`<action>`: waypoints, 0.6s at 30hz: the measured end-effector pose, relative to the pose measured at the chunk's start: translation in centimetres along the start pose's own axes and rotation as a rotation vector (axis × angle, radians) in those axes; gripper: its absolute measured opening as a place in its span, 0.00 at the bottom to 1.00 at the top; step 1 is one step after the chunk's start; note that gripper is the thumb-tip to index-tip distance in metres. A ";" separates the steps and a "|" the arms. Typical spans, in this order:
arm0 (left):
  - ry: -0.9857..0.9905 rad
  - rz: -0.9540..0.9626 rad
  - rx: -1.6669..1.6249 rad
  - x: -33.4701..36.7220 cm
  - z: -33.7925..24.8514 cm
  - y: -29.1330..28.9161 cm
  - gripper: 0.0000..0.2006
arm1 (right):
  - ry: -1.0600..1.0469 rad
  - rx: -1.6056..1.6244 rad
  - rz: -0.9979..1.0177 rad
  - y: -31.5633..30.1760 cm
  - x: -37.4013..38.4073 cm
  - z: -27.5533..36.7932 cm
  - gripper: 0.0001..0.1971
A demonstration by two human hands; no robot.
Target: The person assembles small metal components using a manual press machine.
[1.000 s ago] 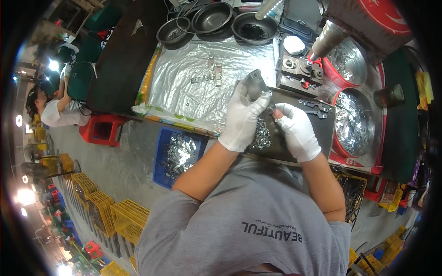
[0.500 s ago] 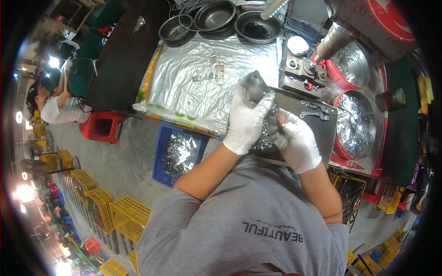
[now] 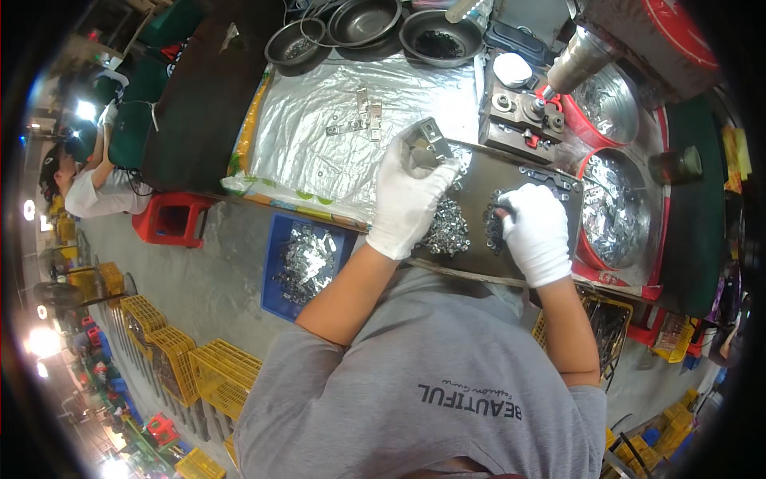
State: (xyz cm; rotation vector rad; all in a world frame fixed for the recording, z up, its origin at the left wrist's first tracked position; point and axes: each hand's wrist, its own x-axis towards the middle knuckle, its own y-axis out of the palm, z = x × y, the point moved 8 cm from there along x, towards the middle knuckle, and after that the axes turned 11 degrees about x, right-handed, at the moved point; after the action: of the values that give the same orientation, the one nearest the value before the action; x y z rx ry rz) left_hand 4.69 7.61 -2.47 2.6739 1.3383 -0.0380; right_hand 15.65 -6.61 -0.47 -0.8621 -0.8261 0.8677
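Observation:
My left hand (image 3: 405, 195), in a white glove, is closed on a bent grey metal bracket (image 3: 435, 137) that juts up past the fingertips. To its right, my gloved right hand (image 3: 538, 233) is curled over the dark metal plate (image 3: 477, 188), its fingers beside a cluster of small dark metal parts (image 3: 493, 225). Whether those fingers pinch a part is hidden. Between both hands lies a heap of small shiny metal pieces (image 3: 447, 230). Several flat brackets (image 3: 373, 120) lie on the silvery sheet (image 3: 307, 152) beyond my left hand.
A press fixture (image 3: 523, 116) stands beneath the machine's ram (image 3: 576, 64). On the right are red-rimmed tubs (image 3: 584, 239) of metal parts; steel bowls (image 3: 275, 48) line the back. A blue bin (image 3: 271, 279) sits lower left. Another person (image 3: 92, 188) works far left.
My right hand has parted from the left and moved right and down to the dark small parts. My left hand has shifted slightly left, still holding the bracket, now turned.

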 end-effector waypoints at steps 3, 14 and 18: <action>-0.031 0.022 0.019 0.0 0.1 0.0 0.30 | 0.001 -0.054 0.104 0.8 0.1 0.7 0.02; -0.034 0.125 0.076 -0.9 0.3 0.3 0.31 | -0.072 -0.099 0.149 2.4 0.4 1.6 0.01; -0.061 0.155 0.132 -1.0 0.6 0.3 0.33 | -0.020 -0.058 0.170 2.0 0.5 1.5 0.01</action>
State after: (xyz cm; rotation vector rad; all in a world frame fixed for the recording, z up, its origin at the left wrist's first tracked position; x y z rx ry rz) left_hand 4.35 6.55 -2.96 2.8524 1.1445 -0.1952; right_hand 13.94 -4.96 -1.49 -0.9865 -0.8065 1.0061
